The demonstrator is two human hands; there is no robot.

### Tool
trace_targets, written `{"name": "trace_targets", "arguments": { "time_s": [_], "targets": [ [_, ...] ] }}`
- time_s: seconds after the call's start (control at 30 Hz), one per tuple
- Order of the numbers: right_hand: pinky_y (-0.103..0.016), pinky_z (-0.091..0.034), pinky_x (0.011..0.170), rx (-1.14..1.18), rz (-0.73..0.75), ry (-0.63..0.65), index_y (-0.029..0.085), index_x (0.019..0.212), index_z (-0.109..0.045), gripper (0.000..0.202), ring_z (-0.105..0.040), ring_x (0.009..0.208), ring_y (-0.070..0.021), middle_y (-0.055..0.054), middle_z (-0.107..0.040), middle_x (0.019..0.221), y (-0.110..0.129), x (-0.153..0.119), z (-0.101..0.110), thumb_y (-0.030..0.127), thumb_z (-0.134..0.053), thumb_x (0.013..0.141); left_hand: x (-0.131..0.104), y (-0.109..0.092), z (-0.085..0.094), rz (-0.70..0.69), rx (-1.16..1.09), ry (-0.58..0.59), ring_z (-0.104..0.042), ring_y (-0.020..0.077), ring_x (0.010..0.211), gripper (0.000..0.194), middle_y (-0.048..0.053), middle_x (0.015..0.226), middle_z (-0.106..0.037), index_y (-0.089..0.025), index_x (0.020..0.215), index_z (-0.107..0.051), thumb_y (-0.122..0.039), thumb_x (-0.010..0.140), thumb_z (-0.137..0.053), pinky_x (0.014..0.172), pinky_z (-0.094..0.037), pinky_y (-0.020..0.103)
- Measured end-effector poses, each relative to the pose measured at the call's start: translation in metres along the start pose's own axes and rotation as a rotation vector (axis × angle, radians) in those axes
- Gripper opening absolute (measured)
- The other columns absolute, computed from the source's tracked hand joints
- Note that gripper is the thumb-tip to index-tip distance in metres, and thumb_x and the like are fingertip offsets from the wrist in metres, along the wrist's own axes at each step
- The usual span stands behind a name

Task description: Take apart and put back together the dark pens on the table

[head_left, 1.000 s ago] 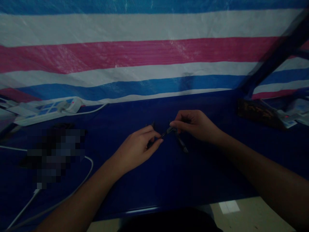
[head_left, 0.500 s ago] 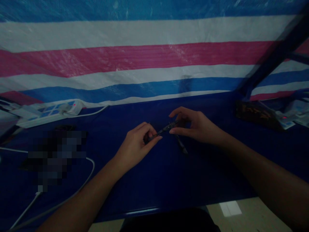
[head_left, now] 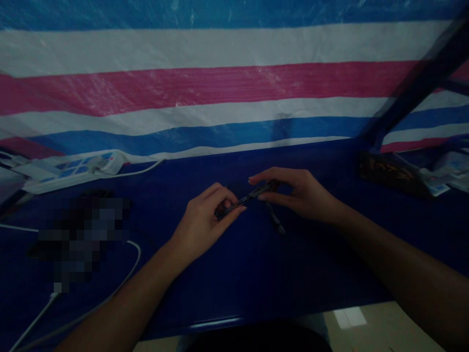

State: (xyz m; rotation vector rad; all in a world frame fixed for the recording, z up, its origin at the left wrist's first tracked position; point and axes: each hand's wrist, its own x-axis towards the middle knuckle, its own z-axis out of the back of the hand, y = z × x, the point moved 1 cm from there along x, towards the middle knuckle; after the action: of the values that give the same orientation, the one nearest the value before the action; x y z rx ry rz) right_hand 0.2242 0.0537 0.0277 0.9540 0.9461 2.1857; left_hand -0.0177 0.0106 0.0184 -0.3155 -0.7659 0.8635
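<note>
A dark pair of eyeglasses (head_left: 252, 194) is held between my two hands above the blue tabletop. My left hand (head_left: 205, 215) pinches its left end between thumb and fingers, hiding part of it. My right hand (head_left: 296, 190) has thumb and forefinger around the right end, with the other fingers curled behind. One thin temple slants down below my right hand, its tip near the tabletop. Dim light makes the lenses hard to make out.
A white power strip (head_left: 75, 168) with plugs stands at the back left. White cables (head_left: 137, 256) run around a blurred-out dark item (head_left: 84, 234) at left. A dark patterned box-like item (head_left: 395, 173) lies at right. Striped sheeting (head_left: 227, 88) hangs behind the blue table (head_left: 234, 274).
My right hand's forefinger and thumb have shifted slightly left along the eyeglasses. My left hand keeps its grip, and the view has moved only slightly.
</note>
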Motion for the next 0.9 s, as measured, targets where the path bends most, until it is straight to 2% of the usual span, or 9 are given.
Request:
{"name": "trace_targets", "arguments": {
  "time_s": [0.43, 0.6, 0.63, 0.73, 0.77, 0.87, 0.9],
  "targets": [
    [-0.032, -0.056, 0.087, 0.038, -0.007, -0.044, 0.019, 0.121, -0.073, 0.028, -0.074, 0.102, -0.0203, -0.008, -0.079, 0.117, 0.0040, -0.0005, -0.0001, 0.023, -0.074, 0.094, -0.0005, 0.0025, -0.0012, 0.022, -0.007, 0.024, -0.052, 0.0095, 0.065, 0.010, -0.004, 0.082, -0.055, -0.019, 0.092, -0.066, -0.019, 0.094, -0.075, 0.058, -0.041, 0.021],
    [-0.026, -0.050, 0.062, -0.020, -0.118, -0.025, 0.017, 0.125, -0.069, 0.035, -0.070, 0.069, -0.0156, -0.001, -0.076, 0.079, 0.0052, -0.0016, 0.0014, 0.038, -0.071, 0.097, -0.0022, 0.0024, -0.0015, 0.008, 0.008, 0.067, -0.055, 0.0112, 0.072, 0.008, -0.003, 0.085, -0.057, -0.019, 0.093, -0.066, -0.020, 0.096, -0.073, 0.064, -0.043, 0.023],
    [-0.026, -0.048, 0.060, -0.027, -0.124, -0.027, 0.018, 0.128, -0.067, 0.041, -0.069, 0.069, -0.0157, -0.001, -0.076, 0.082, 0.0054, -0.0015, 0.0019, 0.040, -0.075, 0.094, -0.0023, 0.0021, -0.0013, 0.009, 0.012, 0.072, -0.056, 0.0116, 0.073, 0.007, -0.002, 0.085, -0.058, -0.019, 0.094, -0.067, -0.020, 0.096, -0.073, 0.064, -0.044, 0.023],
    [-0.026, -0.050, 0.063, 0.026, -0.089, -0.034, 0.021, 0.136, -0.061, 0.060, -0.072, 0.088, -0.0194, -0.007, -0.077, 0.110, 0.0056, -0.0011, 0.0025, 0.036, -0.085, 0.083, -0.0021, 0.0014, -0.0010, 0.021, 0.011, 0.068, -0.056, 0.0115, 0.071, 0.007, -0.002, 0.084, -0.057, -0.019, 0.094, -0.066, -0.020, 0.097, -0.073, 0.063, -0.043, 0.023],
    [-0.026, -0.049, 0.063, 0.051, -0.096, -0.028, 0.021, 0.138, -0.060, 0.060, -0.072, 0.088, -0.0196, -0.007, -0.078, 0.109, 0.0054, -0.0009, 0.0022, 0.035, -0.084, 0.085, -0.0020, 0.0011, -0.0011, 0.020, 0.010, 0.069, -0.055, 0.0114, 0.070, 0.007, -0.003, 0.084, -0.057, -0.019, 0.094, -0.066, -0.020, 0.096, -0.073, 0.062, -0.043, 0.023],
    [-0.025, -0.045, 0.057, 0.038, -0.180, -0.019, 0.017, 0.133, -0.062, 0.041, -0.069, 0.067, -0.0157, 0.000, -0.073, 0.075, 0.0044, -0.0002, 0.0009, 0.037, -0.068, 0.098, -0.0020, 0.0005, -0.0022, 0.015, 0.010, 0.087, -0.054, 0.0112, 0.069, 0.008, -0.003, 0.084, -0.057, -0.019, 0.093, -0.066, -0.021, 0.096, -0.073, 0.062, -0.042, 0.023],
    [-0.025, -0.045, 0.056, 0.020, -0.193, -0.028, 0.017, 0.132, -0.062, 0.040, -0.067, 0.064, -0.0149, 0.000, -0.072, 0.073, 0.0040, 0.0001, 0.0007, 0.039, -0.067, 0.099, -0.0022, 0.0003, -0.0025, 0.016, 0.010, 0.095, -0.054, 0.0111, 0.069, 0.008, -0.003, 0.083, -0.057, -0.019, 0.093, -0.066, -0.021, 0.096, -0.073, 0.062, -0.042, 0.023]
  ]
}}
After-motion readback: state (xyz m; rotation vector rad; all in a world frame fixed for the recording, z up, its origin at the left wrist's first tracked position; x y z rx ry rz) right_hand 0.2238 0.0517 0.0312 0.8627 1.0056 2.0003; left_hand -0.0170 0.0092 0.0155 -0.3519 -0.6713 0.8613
